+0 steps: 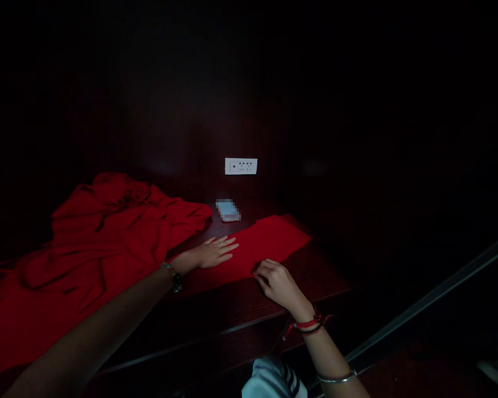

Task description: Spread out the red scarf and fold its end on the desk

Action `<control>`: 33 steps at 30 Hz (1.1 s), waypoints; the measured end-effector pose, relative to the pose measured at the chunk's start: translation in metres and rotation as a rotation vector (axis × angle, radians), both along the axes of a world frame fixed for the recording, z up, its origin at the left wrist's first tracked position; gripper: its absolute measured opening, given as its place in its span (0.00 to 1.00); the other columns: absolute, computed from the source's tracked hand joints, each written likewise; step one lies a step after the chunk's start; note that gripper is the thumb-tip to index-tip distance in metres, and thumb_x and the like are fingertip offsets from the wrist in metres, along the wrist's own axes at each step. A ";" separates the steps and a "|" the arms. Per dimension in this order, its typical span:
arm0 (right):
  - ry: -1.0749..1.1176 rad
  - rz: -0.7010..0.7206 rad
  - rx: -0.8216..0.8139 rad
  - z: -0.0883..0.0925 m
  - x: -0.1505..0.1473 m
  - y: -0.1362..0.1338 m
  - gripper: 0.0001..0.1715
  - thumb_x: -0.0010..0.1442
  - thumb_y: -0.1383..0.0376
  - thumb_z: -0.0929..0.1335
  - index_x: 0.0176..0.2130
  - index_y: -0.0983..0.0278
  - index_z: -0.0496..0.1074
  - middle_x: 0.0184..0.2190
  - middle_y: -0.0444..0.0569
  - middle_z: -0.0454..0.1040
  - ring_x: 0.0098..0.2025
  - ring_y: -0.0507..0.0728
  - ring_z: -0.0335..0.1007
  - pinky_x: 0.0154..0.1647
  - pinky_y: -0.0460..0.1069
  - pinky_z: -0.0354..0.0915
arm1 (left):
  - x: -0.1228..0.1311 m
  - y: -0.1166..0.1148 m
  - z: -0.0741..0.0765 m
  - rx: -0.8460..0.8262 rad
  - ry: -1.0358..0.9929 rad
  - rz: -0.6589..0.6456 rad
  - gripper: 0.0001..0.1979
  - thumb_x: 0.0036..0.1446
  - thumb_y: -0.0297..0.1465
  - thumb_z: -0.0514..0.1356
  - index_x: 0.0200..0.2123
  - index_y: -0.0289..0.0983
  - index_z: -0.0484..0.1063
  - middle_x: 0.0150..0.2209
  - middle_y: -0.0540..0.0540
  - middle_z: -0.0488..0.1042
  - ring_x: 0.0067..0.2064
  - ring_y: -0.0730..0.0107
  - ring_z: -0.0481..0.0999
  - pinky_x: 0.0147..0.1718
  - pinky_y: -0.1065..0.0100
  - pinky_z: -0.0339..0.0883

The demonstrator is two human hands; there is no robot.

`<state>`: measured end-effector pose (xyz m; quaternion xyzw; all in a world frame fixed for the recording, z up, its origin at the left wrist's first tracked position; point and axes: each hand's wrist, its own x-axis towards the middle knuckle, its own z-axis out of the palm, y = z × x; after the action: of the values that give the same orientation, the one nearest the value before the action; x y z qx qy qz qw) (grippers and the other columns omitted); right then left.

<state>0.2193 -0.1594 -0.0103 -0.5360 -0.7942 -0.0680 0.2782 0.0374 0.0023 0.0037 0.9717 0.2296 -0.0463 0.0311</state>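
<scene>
1. the flat red cloth (274,237) lies on the counter (315,271), with the heaped red cloth (120,221) toward nine o'clock.
2. the left hand (211,254) rests on the flat piece, fingers spread, gripping nothing; light, even palm pressure should stop slipping.
3. the right hand (276,281) sits at its six o'clock edge, fingers curled; whether they pinch cloth, i cannot tell.
4. easing that edge straight, without tugging, seems best.

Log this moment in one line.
left hand: spread flat on red cloth | right hand: curled at cloth's near edge, grip unclear | rumpled red fabric: to the left | socket: beyond cloth
</scene>
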 end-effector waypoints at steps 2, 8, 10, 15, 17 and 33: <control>-0.006 0.001 0.004 0.000 0.000 0.001 0.08 0.55 0.72 0.62 0.30 0.64 0.70 0.27 0.47 0.68 0.32 0.53 0.64 0.36 0.47 0.61 | -0.010 0.018 0.003 0.021 0.037 0.183 0.25 0.60 0.43 0.38 0.60 0.44 0.43 0.62 0.43 0.42 0.61 0.55 0.39 0.53 0.45 0.36; -0.006 -0.010 0.018 -0.001 -0.001 0.001 0.08 0.55 0.73 0.63 0.31 0.64 0.70 0.28 0.47 0.69 0.33 0.53 0.64 0.37 0.48 0.61 | 0.001 0.002 0.016 0.140 -0.027 0.140 0.26 0.60 0.41 0.40 0.60 0.40 0.43 0.62 0.43 0.40 0.62 0.55 0.36 0.54 0.46 0.31; -0.024 -0.016 0.014 -0.001 -0.001 0.001 0.08 0.55 0.73 0.63 0.31 0.64 0.70 0.28 0.48 0.69 0.33 0.54 0.64 0.37 0.48 0.61 | 0.013 -0.016 0.014 0.093 -0.043 -0.056 0.25 0.61 0.39 0.40 0.60 0.42 0.41 0.62 0.46 0.40 0.62 0.60 0.36 0.55 0.51 0.34; -0.049 -0.023 0.007 -0.001 0.000 0.000 0.08 0.55 0.72 0.62 0.31 0.64 0.70 0.27 0.47 0.69 0.32 0.53 0.63 0.37 0.48 0.61 | 0.015 -0.013 0.004 -0.002 -0.019 -0.087 0.23 0.61 0.39 0.39 0.59 0.46 0.44 0.62 0.47 0.44 0.61 0.61 0.42 0.55 0.53 0.41; -0.061 -0.024 0.005 -0.001 0.000 0.000 0.08 0.56 0.72 0.62 0.31 0.64 0.70 0.27 0.47 0.69 0.32 0.53 0.63 0.36 0.47 0.61 | 0.001 0.007 0.006 0.056 -0.013 0.115 0.23 0.60 0.41 0.42 0.58 0.44 0.50 0.61 0.43 0.47 0.60 0.54 0.44 0.53 0.47 0.41; -0.281 0.009 0.048 0.009 -0.022 -0.007 0.10 0.59 0.67 0.61 0.39 0.63 0.70 0.32 0.49 0.69 0.35 0.54 0.62 0.39 0.49 0.58 | -0.057 -0.085 0.055 0.052 -0.058 -0.106 0.15 0.52 0.38 0.55 0.42 0.39 0.67 0.43 0.46 0.70 0.43 0.65 0.69 0.41 0.69 0.60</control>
<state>0.1977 -0.1665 -0.0017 -0.5107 -0.8259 -0.1600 0.1771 -0.0200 -0.0830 0.0587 0.9839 0.1781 -0.0137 0.0098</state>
